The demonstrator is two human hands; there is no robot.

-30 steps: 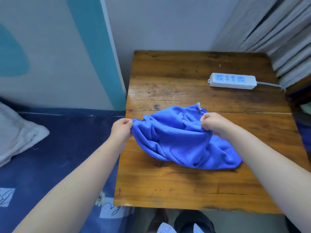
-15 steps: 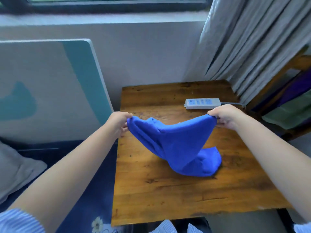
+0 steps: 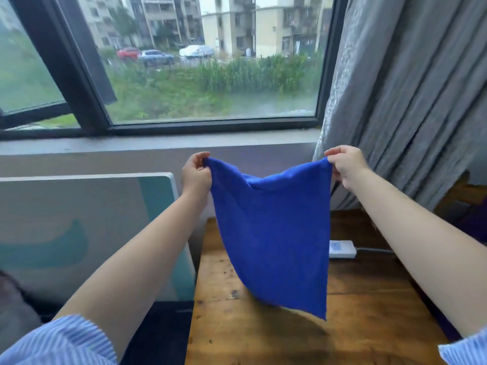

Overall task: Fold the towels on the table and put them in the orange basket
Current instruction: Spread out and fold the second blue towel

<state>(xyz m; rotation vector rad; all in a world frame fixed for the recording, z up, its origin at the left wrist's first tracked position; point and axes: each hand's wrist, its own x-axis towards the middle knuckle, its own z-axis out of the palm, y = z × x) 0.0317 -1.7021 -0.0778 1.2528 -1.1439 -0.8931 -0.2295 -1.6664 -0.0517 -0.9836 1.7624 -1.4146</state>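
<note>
The blue towel [image 3: 274, 233] hangs in the middle of the frame, lifted clear above the wooden table [image 3: 369, 312] at lower right. The left hand [image 3: 196, 172] pinches its upper left corner; the right hand [image 3: 345, 164] pinches its upper right corner. The top edge sags between them. A white power strip [image 3: 342, 249] lies on the table, partly behind the towel's right edge.

Home bedroom: curtain [image 3: 411, 101], window [image 3: 210, 61].
</note>
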